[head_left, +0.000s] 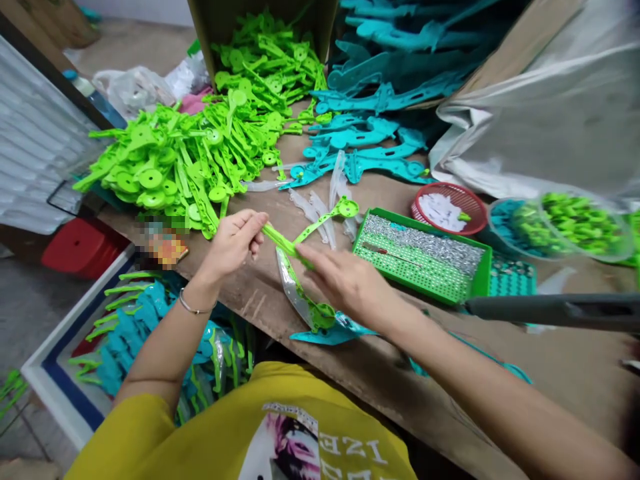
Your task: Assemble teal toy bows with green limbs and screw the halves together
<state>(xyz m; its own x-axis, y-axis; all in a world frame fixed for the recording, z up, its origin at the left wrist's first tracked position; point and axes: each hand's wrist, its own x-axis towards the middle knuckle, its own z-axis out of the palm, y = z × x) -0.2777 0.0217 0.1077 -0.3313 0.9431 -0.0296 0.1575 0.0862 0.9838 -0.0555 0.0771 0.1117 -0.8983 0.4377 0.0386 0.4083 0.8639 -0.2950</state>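
Observation:
My left hand [234, 241] pinches one end of a long, slim lime-green plastic part [278, 239]. The fingers of my right hand [345, 279] are closed around the other end, hiding it. Just below lie a clear curved plastic piece [291, 288], a green part with a round disc [323, 316] and a teal plastic part [333, 333], overlapping at the table edge. Beyond my hands another disc-ended green arm [345, 207] rests near several translucent pieces [320, 210].
A big heap of green parts [195, 150] covers the back left, with teal parts [370, 140] stacked behind. A green tray [425, 257] of metal screws, a red basket [450, 207] and a clear tub [580, 223] stand right. A bin [75, 373] of assembled pieces sits below left.

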